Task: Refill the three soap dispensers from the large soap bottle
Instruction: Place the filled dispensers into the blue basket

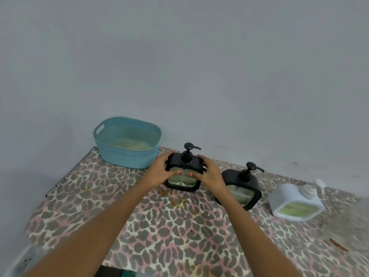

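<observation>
Two bare forearms reach up from the bottom edge across a leopard-print surface toward the wall. The left hand and the right hand grip the first black dispenser from either side. The fingers of each hand curl over its upper corners, and both thumbs press on the clear front window, their tips close together. This dispenser stands upright on the surface, its black pump head pointing right, and pale greenish liquid shows behind the window. Just to its right, partly behind the right wrist, stands the second black dispenser, also upright, with the same pump and a greenish window. Farther right, apart from both, sits the white dispenser with a white pump and yellow-green liquid in its window. A teal basket with a handle slot rests at the back left against the grey wall, near the held dispenser; something pale lies in its bottom, too blurred to tell. Orange-brown smudges mark the surface in front of the held dispenser, and a reddish streak lies at the far right.
</observation>
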